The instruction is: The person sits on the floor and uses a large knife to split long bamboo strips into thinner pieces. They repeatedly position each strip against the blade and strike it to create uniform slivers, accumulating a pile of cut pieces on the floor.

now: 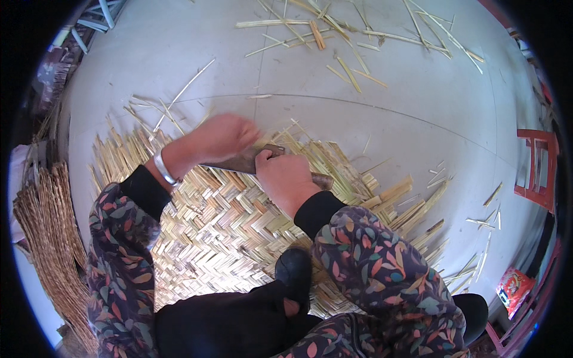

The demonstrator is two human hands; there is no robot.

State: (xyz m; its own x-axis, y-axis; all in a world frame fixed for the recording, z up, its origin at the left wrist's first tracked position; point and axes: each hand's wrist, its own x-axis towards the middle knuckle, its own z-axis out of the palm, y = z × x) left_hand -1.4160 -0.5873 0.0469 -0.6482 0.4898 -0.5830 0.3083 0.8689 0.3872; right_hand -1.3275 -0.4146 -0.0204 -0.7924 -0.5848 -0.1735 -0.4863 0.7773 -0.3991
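My right hand (286, 179) is closed on a cleaver-like metal blade (237, 163) with a wooden handle, whose end sticks out at the right of the fist. The blade lies flat along the far edge of a herringbone-woven mat of split plant strips (233, 223). My left hand (228, 136), blurred, with a silver bangle at the wrist, is just beyond the blade; its fingers are curled, and whether they hold a strip cannot be told. Loose strip ends fan out past the weave.
Cut strips (349, 74) lie scattered on the tiled floor ahead and to the right. A bundle of brown stalks (49, 241) lies at the left. At the right are a red wooden frame (537, 168) and a red packet (514, 291). My shoe (293, 268) rests on the mat.
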